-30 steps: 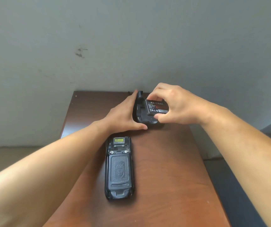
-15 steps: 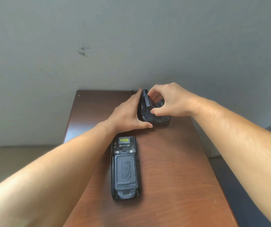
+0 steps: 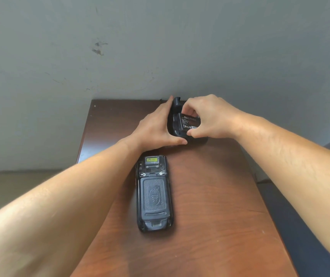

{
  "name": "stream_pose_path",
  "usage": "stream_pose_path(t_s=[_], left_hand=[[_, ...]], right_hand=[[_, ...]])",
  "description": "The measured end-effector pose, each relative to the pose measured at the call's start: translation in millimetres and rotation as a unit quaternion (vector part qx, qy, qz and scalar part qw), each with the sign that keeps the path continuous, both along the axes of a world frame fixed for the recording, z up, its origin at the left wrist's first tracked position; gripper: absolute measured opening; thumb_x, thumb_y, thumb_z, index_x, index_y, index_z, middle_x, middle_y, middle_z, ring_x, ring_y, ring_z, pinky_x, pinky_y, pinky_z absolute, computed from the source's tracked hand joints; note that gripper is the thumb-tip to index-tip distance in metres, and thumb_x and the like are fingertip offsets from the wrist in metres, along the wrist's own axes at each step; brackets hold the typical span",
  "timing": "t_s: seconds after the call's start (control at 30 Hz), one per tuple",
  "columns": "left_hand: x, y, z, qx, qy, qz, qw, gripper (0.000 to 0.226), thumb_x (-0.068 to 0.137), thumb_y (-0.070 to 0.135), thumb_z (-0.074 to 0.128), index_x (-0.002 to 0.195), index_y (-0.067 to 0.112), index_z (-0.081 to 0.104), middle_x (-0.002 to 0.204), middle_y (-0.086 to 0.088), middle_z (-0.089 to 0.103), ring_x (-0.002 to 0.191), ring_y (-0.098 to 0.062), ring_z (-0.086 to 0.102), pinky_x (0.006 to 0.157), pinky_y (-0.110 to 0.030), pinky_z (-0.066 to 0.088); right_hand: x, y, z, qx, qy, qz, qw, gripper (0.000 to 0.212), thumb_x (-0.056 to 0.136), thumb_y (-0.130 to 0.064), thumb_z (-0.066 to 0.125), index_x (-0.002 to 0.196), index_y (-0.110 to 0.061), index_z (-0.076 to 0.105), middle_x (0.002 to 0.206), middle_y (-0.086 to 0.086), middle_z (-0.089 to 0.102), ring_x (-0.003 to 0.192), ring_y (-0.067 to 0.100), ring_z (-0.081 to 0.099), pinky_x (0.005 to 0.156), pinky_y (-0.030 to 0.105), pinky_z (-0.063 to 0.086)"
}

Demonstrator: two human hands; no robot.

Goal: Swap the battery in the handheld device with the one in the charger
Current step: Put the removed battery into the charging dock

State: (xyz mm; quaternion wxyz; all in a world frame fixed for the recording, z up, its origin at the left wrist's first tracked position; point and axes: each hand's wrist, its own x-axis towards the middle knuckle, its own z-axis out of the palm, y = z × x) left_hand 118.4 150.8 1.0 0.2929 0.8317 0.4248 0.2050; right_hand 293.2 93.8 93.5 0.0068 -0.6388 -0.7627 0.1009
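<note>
A black handheld device (image 3: pixel 153 193) lies face down in the middle of the brown table (image 3: pixel 216 206), its back cover on and a yellow label near its far end. At the far edge stands a black charger (image 3: pixel 175 124). My left hand (image 3: pixel 156 126) grips the charger's left side and front. My right hand (image 3: pixel 210 116) pinches a black battery (image 3: pixel 189 121) with white print, which sits in the charger's slot; fingers hide its right part.
A grey wall (image 3: pixel 160 47) rises right behind the charger. The table is narrow, with its left edge (image 3: pixel 82 140) and right edge (image 3: pixel 264 196) close by. Dark floor (image 3: pixel 309 226) lies to the right.
The battery's printed face, turned edge-on half a second ago, shows again in the charger. Both hands stay on charger and battery. The view has shifted slightly.
</note>
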Motion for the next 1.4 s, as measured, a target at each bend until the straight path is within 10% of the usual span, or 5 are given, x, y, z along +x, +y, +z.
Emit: stream_pose_path(t_s=[1.4], left_hand=[[-2.1,-1.0,2.9,-0.002,-0.013,-0.004,1.000,0.131,0.051,0.069,0.084,0.158,0.037,0.015,0.155,0.013,0.045,0.140,-0.014,0.047,0.108,-0.048,0.046]], right_hand=[[-0.8,5.8,-11.6,0.016,-0.082,-0.019,0.996,0.064,0.075,-0.047,0.085,0.133,-0.029,0.067,0.126,-0.004,0.069,0.119,0.030,0.062,0.091,0.041,0.053]])
